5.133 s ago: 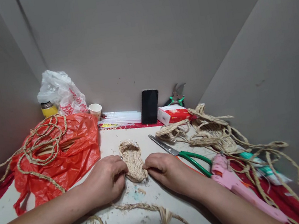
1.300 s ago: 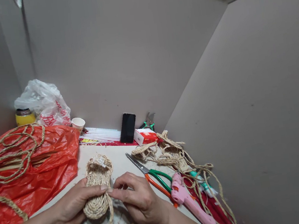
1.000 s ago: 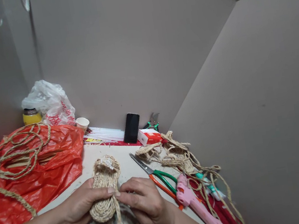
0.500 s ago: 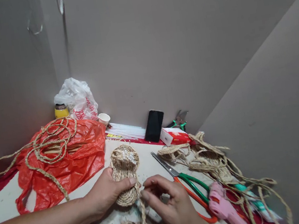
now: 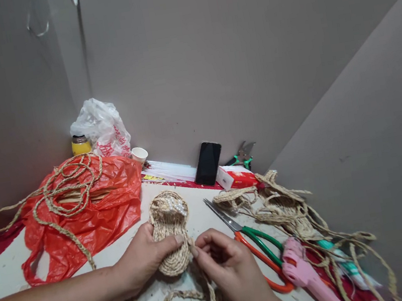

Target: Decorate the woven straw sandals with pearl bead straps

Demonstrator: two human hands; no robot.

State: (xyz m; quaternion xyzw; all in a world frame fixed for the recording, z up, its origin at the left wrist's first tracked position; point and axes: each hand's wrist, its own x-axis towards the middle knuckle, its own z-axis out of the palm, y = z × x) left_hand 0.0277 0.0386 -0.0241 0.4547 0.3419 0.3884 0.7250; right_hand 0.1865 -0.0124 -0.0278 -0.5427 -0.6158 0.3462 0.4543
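Held over a pale table (image 5: pixel 199 218), between 2 bare hands: 1 straw slipper (image 5: pixel 170 225), far end dotted with white beads (image 5: pixel 177 206), near end rounded. Grasped along its left side by the left hand (image 5: pixel 144 258), thumb laid across the top. Close at the slipper's right edge, the right hand (image 5: pixel 233 267), tips of thumb and forefinger brought near each other, other fingers curled; too fine a detail to tell if pinching a strand or only touching the rim. On the near side of the slipper, a straw braid (image 5: pixel 183 293) curving over the table.

To the left of the slipper, a crumpled red bag (image 5: pixel 107 211) with a coiled rope (image 5: pixel 62 232) on top. Behind and well to the left of the slipper, a yellow jar (image 5: pixel 81 146), a white bag (image 5: pixel 100 128) and a paper cup (image 5: pixel 139 155). Behind and to the right of the slipper, a dark phone (image 5: pixel 208 163) propped up, a red and white box (image 5: pixel 241 178) and pruners (image 5: pixel 245 152).

Just right of the slipper, scissors (image 5: pixel 242 230) with 1 green handle and 1 orange. Farther right of the slipper, a pink glue gun (image 5: pixel 297 265) and a tangled heap of straw pieces (image 5: pixel 284 206)
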